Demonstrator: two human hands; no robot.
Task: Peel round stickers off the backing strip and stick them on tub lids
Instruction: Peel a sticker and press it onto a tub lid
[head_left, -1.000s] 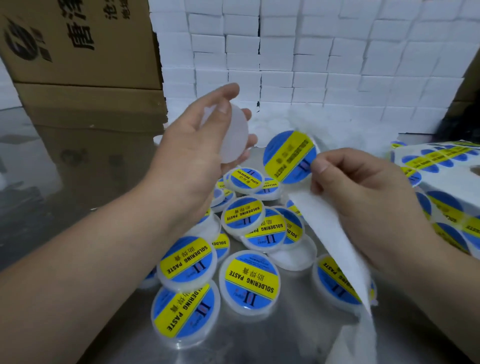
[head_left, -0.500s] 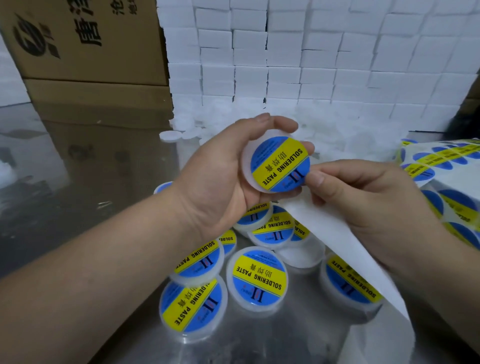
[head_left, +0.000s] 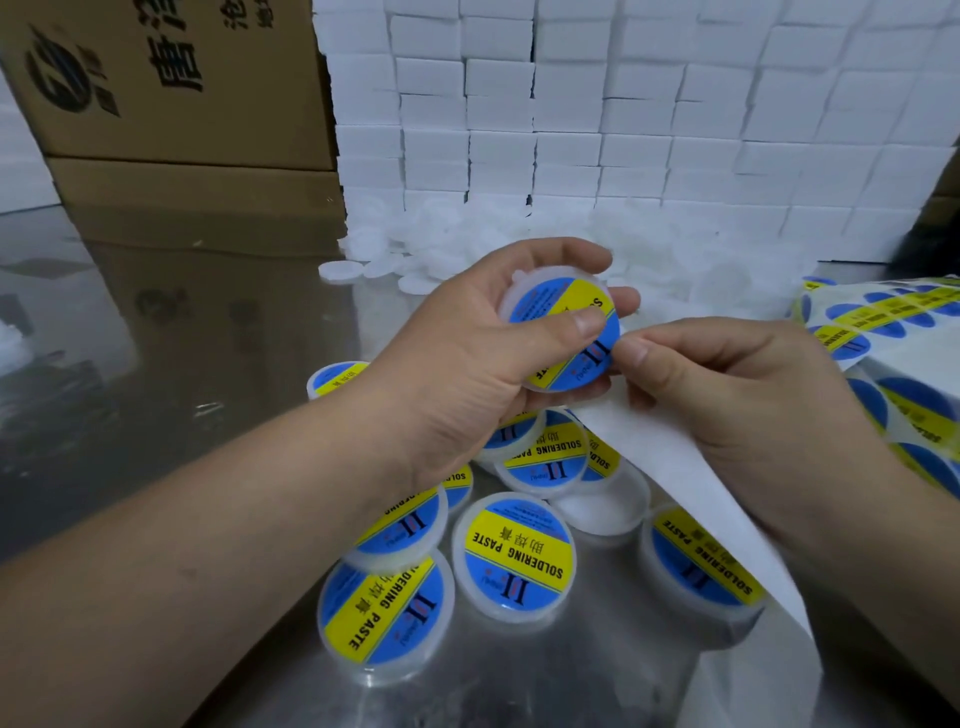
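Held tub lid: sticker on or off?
On: the blue-and-yellow sticker lies flat across the lid held in the left hand, whose thumb presses it.

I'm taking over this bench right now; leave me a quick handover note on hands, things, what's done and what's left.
Left hand holds a tub, thumb pressing its sticker flat.
Right hand pinches the backing strip beside that tub.
Stickered tubs lie heaped on the table; unused stickers at right; blank tubs at the back.
Done: this tub is stickered. Left: drop it on the heap, take a blank tub, peel the next sticker.
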